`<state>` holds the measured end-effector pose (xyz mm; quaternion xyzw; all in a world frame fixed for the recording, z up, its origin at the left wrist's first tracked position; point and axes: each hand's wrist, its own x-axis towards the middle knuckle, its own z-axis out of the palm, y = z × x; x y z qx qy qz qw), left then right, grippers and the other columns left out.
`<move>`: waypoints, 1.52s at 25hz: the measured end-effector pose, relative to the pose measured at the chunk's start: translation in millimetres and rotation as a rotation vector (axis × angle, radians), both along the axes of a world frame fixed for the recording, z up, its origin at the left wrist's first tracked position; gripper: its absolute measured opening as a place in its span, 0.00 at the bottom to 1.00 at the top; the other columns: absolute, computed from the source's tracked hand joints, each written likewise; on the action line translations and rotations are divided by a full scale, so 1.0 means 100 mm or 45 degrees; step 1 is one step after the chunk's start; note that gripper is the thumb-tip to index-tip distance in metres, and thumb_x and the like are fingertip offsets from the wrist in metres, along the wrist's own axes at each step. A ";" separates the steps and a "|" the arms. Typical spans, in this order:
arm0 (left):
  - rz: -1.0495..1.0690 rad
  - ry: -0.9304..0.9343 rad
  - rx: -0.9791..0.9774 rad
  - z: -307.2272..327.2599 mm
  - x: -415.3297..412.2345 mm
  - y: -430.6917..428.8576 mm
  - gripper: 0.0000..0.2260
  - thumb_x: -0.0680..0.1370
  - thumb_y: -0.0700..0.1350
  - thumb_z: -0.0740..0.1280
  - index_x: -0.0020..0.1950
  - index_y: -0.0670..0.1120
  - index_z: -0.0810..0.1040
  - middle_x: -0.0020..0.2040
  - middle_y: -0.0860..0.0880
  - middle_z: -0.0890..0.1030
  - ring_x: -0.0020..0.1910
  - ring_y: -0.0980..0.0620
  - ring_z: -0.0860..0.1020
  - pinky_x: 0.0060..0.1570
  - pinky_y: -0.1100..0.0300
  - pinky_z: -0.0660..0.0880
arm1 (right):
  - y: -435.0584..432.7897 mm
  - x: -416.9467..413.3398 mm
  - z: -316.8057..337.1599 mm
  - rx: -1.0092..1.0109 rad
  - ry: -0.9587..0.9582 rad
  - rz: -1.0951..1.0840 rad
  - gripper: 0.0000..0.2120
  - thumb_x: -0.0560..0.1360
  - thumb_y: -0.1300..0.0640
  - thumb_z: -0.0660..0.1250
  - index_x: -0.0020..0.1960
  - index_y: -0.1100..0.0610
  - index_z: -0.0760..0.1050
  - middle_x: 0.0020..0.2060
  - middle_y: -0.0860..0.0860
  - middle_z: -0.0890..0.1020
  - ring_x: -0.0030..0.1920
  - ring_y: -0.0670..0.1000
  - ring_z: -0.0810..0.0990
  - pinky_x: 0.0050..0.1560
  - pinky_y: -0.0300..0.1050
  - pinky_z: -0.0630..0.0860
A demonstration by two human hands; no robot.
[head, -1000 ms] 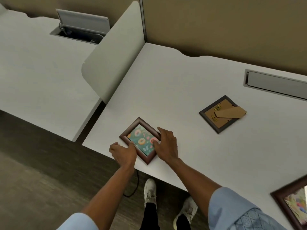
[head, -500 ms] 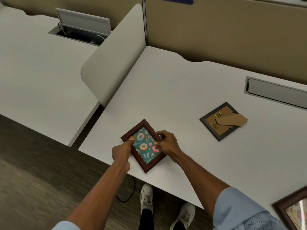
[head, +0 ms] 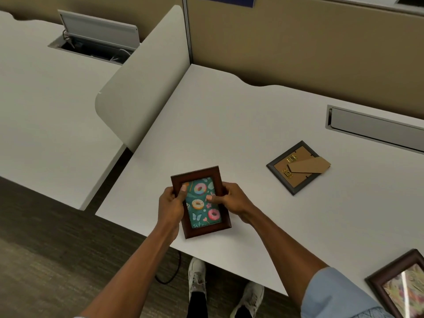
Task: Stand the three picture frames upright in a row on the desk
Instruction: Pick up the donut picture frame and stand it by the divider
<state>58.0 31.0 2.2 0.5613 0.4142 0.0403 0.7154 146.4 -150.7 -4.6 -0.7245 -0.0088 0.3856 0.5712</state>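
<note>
Head view: nearest you, below the desk edge, your two light-coloured sneakers (head: 197, 277) stand on the dark carpeted floor (head: 46, 260), with a black cable (head: 171, 275) looping down just beside them. At the lower right corner, a dark brown wooden picture frame with a pale floral print (head: 400, 286) lies flat and face up on the white desk (head: 241, 134), partly cut off by the picture's edge.

Your left hand (head: 171, 206) and right hand (head: 231, 200) hold a reddish-brown wooden picture frame with a teal doughnut print (head: 202, 201) between them, above the near edge of the desk. It is turned portrait, its glass facing you. Each hand grips one long side: the fingers of both hands are curled shut around the frame's edges, and both thumbs press on the front. Whether its bottom edge touches the desk, you cannot tell.

Farther back and to the right, well apart from your hands, a dark grey picture frame with a brown cardboard back (head: 296, 167) lies face down, its easel stand folded flat and pointing right. Beyond it, a grey cable hatch (head: 376, 127) is set into the desk, closed. A white rounded divider panel (head: 142, 88) rises along the desk's left side, and a tan partition wall (head: 298, 42) closes off the back.
</note>
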 end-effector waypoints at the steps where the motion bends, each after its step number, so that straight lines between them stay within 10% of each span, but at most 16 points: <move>1: -0.007 -0.011 0.008 0.02 0.01 -0.02 0.10 0.85 0.48 0.70 0.60 0.42 0.80 0.54 0.43 0.89 0.48 0.46 0.90 0.44 0.51 0.87 | -0.01 0.02 0.02 -0.015 -0.021 0.005 0.20 0.77 0.57 0.79 0.66 0.60 0.82 0.59 0.57 0.89 0.58 0.59 0.89 0.61 0.63 0.86; 18: -0.006 -0.226 0.061 0.35 0.17 -0.17 0.07 0.86 0.51 0.67 0.58 0.49 0.79 0.54 0.49 0.89 0.51 0.51 0.91 0.42 0.54 0.88 | -0.18 0.27 0.32 0.133 -0.067 -0.065 0.09 0.77 0.54 0.78 0.56 0.47 0.86 0.50 0.46 0.92 0.50 0.48 0.91 0.45 0.43 0.87; 28: -0.098 -0.286 0.172 0.45 0.24 -0.26 0.04 0.85 0.52 0.68 0.56 0.52 0.79 0.56 0.49 0.87 0.52 0.53 0.90 0.41 0.57 0.87 | -0.22 0.21 0.23 0.443 0.047 -0.166 0.10 0.80 0.61 0.75 0.60 0.55 0.84 0.54 0.53 0.92 0.54 0.55 0.91 0.50 0.47 0.88; 38: -0.287 -0.341 0.510 0.32 0.18 -0.07 0.09 0.84 0.47 0.72 0.64 0.53 0.79 0.58 0.64 0.86 0.61 0.66 0.83 0.53 0.68 0.84 | -0.07 0.49 0.01 0.558 -0.033 -0.170 0.20 0.71 0.43 0.80 0.57 0.55 0.88 0.55 0.54 0.91 0.58 0.55 0.89 0.58 0.50 0.86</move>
